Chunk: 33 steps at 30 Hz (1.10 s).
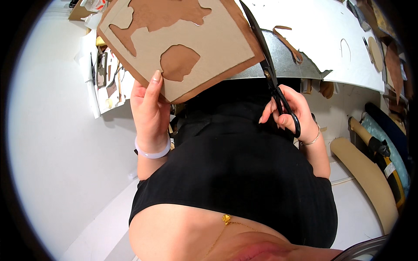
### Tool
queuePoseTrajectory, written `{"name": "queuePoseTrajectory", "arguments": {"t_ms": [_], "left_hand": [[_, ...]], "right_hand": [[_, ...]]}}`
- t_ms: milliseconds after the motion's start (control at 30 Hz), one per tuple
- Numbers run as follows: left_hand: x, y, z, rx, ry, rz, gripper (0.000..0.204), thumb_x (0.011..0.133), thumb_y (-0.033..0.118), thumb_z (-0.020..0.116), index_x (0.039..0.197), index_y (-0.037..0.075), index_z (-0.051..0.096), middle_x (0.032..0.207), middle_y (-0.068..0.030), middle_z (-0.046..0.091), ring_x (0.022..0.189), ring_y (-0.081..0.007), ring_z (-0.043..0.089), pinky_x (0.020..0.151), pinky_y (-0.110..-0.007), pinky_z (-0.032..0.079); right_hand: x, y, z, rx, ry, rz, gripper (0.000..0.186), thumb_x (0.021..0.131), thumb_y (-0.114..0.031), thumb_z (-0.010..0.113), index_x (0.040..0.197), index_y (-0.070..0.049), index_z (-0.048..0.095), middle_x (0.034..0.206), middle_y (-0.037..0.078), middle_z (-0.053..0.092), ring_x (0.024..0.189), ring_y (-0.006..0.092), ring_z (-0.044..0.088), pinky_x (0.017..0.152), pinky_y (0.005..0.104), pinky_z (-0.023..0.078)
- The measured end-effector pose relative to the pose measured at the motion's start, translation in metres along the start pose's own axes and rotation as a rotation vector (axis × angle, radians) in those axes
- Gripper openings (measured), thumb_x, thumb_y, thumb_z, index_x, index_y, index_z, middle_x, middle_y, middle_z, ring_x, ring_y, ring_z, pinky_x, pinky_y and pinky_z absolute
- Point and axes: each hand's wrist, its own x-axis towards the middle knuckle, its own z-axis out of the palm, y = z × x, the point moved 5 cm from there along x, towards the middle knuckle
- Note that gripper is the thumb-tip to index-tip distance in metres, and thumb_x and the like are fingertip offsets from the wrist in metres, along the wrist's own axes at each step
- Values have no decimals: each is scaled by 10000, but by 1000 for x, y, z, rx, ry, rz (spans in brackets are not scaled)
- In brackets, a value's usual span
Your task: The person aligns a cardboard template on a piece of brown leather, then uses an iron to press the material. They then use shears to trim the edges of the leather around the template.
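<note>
My left hand (150,102) grips a flat brown leather panel (257,51) by its lower left edge, the thumb lying on top. A beige sheet (217,52) with irregular cut-out shapes lies on the panel, and brown shows through the openings. A narrow brown border runs outside the beige sheet along the lower and right sides. In my right hand (289,108) are long black scissors (268,71), with fingers in the handle loops. Their blades point up and away, right beside the panel's right edge. Whether leather sits between the blades I cannot tell.
A curled brown leather strip (287,43) lies on the white table (322,26), near a grey metallic sheet (300,65). Leather pieces (394,65) crowd the table's right end. Rolls of material (365,174) stand at the lower right. A side shelf (109,82) with tools is at left.
</note>
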Motion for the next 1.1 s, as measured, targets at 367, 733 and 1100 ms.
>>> {"name": "queuePoseTrajectory", "arguments": {"t_ms": [367, 733, 1100], "left_hand": [[-2, -7, -1, 40, -27, -2, 380, 1028, 132, 528, 1379, -8, 486, 1342, -115, 593, 1232, -211, 576, 1046, -379, 457], [-2, -7, -1, 41, -34, 1, 411, 1028, 124, 515, 1414, 1, 442, 1374, -115, 568, 1260, -218, 557, 1065, -384, 443], [-2, -8, -1, 55, -30, -8, 382, 1021, 121, 532, 1375, -13, 479, 1345, -117, 590, 1238, -213, 571, 1054, -379, 450]], "right_hand": [[0, -1, -2, -16, 37, -15, 360, 865, -255, 794, 891, -42, 505, 774, 63, 649, 771, 150, 678, 704, 259, 536], [0, -3, -2, -65, 84, 27, 217, 897, -89, 727, 879, -30, 518, 752, 52, 642, 703, 133, 673, 645, 244, 528], [1, -1, -3, 13, 31, -35, 444, 828, -349, 824, 891, -55, 497, 751, 48, 624, 766, 156, 683, 696, 264, 533]]}}
